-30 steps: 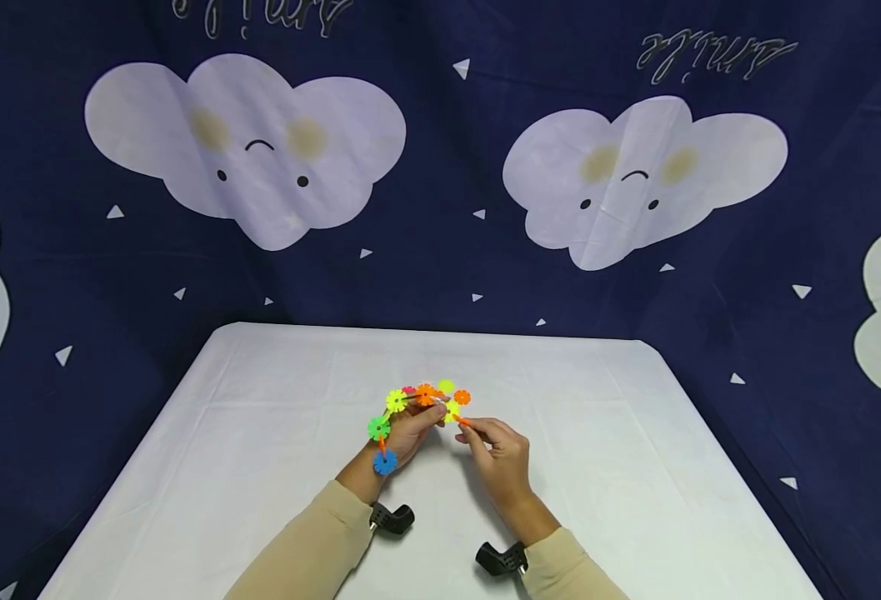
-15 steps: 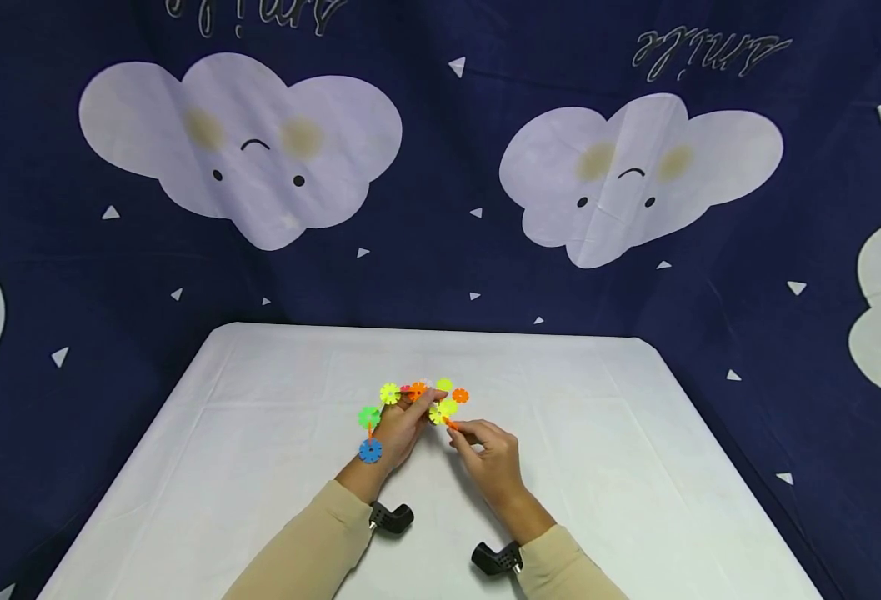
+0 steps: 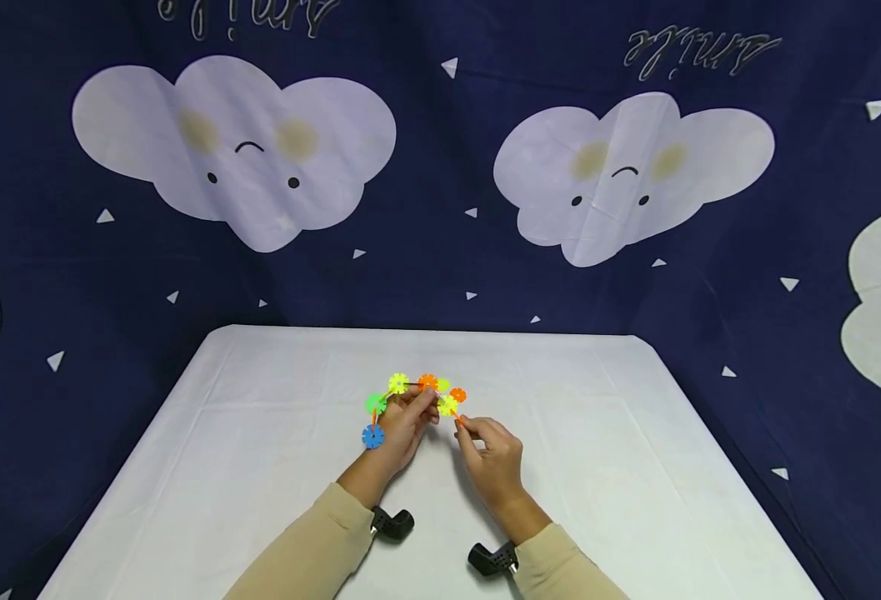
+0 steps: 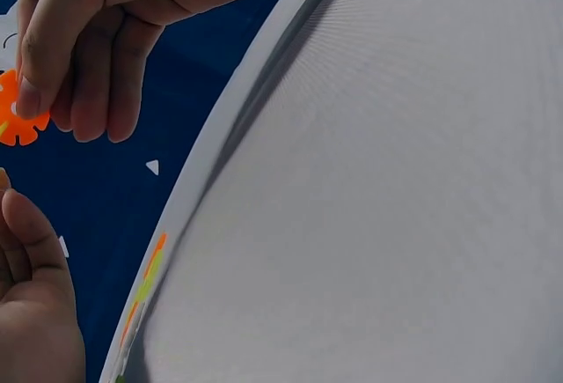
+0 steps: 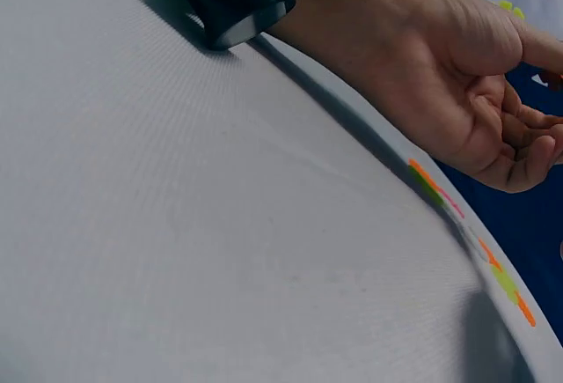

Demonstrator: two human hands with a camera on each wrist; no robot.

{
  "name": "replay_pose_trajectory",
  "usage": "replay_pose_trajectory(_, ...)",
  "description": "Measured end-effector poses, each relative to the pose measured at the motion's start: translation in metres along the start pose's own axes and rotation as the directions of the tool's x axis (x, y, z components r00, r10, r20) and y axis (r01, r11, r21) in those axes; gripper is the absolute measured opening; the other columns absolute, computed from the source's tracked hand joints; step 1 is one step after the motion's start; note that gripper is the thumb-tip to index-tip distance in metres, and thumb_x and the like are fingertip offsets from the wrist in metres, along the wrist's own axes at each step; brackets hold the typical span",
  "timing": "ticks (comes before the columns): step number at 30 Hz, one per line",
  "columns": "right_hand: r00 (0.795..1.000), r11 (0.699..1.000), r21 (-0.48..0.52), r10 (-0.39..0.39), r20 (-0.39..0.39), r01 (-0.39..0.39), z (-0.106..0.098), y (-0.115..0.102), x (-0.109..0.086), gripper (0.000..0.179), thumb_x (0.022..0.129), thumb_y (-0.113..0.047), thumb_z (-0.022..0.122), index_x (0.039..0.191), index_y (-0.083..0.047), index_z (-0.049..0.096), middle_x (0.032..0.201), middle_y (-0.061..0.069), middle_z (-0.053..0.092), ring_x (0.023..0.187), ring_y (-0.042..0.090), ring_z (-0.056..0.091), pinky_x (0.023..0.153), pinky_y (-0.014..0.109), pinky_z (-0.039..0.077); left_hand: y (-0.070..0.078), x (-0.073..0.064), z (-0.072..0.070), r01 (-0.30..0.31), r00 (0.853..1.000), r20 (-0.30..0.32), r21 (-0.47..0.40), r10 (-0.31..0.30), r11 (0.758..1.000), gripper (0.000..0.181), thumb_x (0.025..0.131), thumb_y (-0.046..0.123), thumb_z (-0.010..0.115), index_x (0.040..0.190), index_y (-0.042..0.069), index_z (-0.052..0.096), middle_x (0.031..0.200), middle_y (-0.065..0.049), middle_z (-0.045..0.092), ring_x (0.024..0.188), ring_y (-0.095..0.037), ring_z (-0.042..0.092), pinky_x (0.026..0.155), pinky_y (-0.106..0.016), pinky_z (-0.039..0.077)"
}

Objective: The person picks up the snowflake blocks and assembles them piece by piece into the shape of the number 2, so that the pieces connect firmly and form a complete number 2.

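In the head view my left hand (image 3: 404, 429) grips a curved chain of notched plastic snowflake discs. Its thumb lies by an orange disc (image 3: 427, 382). Along the chain are a blue disc (image 3: 372, 436), a green disc (image 3: 376, 404) and a yellow disc (image 3: 398, 383). My right hand (image 3: 494, 457) pinches an orange snowflake disc (image 4: 25, 123) between thumb and forefinger; the head view shows it edge-on, against a yellow disc (image 3: 448, 405) at the chain's near end. Whether those two are slotted together I cannot tell. Part of the chain is hidden behind the left hand.
Beyond the hands, another orange disc (image 3: 458, 395) and a lime disc (image 3: 443, 384) appear to lie on the white table (image 3: 598, 467). Both wrist views show discs as thin coloured slivers (image 5: 506, 282) near the table's far edge. A dark blue cloud-print cloth (image 3: 440, 167) hangs behind.
The chain swung left and then back right in my left hand, and its blue end rose a little. My right hand stays close to its place, still pinching the orange disc.
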State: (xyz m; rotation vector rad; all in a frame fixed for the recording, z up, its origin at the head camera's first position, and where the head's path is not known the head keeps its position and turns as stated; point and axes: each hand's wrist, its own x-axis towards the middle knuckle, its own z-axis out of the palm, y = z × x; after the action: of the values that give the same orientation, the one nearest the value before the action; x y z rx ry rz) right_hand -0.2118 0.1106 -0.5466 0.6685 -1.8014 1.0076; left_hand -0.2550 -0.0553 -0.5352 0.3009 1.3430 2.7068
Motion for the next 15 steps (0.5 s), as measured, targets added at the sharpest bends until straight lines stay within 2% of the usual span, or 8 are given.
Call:
replay_pose_trajectory(3,1.0,0.999,-0.044,-0.016,0.011,0.016,0.0003,0.0012,-0.0018,0.002,0.092,0.003,0.076,0.091,0.002,0.077,0.084,0.008,0.075,0.065,0.02,0.074,0.062,0.03,0.061,0.0004,-0.0006,0.0012,-0.011,1.0,-0.018,-0.028,0.011,1.0,0.023,0.101,-0.005,0.064,0.087,0.012,0.07,0.084,-0.003,0.071,0.07,-0.014,0.063,0.067,-0.026,0.056)
replay_pose_trajectory(6,0.999,0.995,-0.089,-0.038,0.034,0.041,0.0007,0.0015,-0.0033,0.005,0.094,-0.001,0.074,0.09,0.001,0.077,0.083,0.007,0.074,0.066,0.019,0.073,0.062,0.03,0.06,0.0006,-0.0017,0.0024,-0.028,0.998,-0.052,-0.003,0.028,1.0,0.027,0.096,-0.01,0.067,0.084,0.014,0.067,0.081,-0.002,0.072,0.067,-0.013,0.063,0.065,-0.026,0.055)
replay_pose_trajectory(9,0.996,0.991,-0.11,-0.064,0.067,0.072,0.0015,0.0008,-0.0034,0.007,0.095,-0.002,0.074,0.09,0.001,0.077,0.082,0.008,0.073,0.067,0.018,0.072,0.062,0.028,0.06,-0.0011,-0.0012,0.0018,-0.071,0.994,-0.078,0.068,0.076,0.995,0.026,0.093,-0.011,0.072,0.084,0.013,0.066,0.081,-0.002,0.074,0.067,-0.012,0.064,0.063,-0.025,0.055)
replay_pose_trajectory(12,0.992,0.989,-0.105,-0.091,0.089,0.1,0.0031,0.0001,-0.0033,0.007,0.096,-0.003,0.073,0.092,0.001,0.077,0.082,0.008,0.073,0.068,0.018,0.072,0.063,0.027,0.06,-0.0027,-0.0012,0.0013,-0.116,0.984,-0.112,0.162,0.136,0.98,0.018,0.09,-0.009,0.077,0.09,0.007,0.069,0.083,-0.005,0.074,0.068,-0.013,0.065,0.062,-0.025,0.055)
replay_pose_trajectory(15,0.989,0.991,-0.087,-0.09,0.117,0.101,0.0039,0.0006,-0.0034,0.004,0.091,0.0,0.077,0.095,0.002,0.077,0.085,0.009,0.073,0.069,0.018,0.072,0.064,0.026,0.06,-0.0034,-0.0014,0.0005,-0.144,0.973,-0.141,0.237,0.181,0.961,0.015,0.089,-0.004,0.081,0.097,-0.001,0.07,0.086,-0.008,0.075,0.069,-0.014,0.066,0.064,-0.026,0.055)
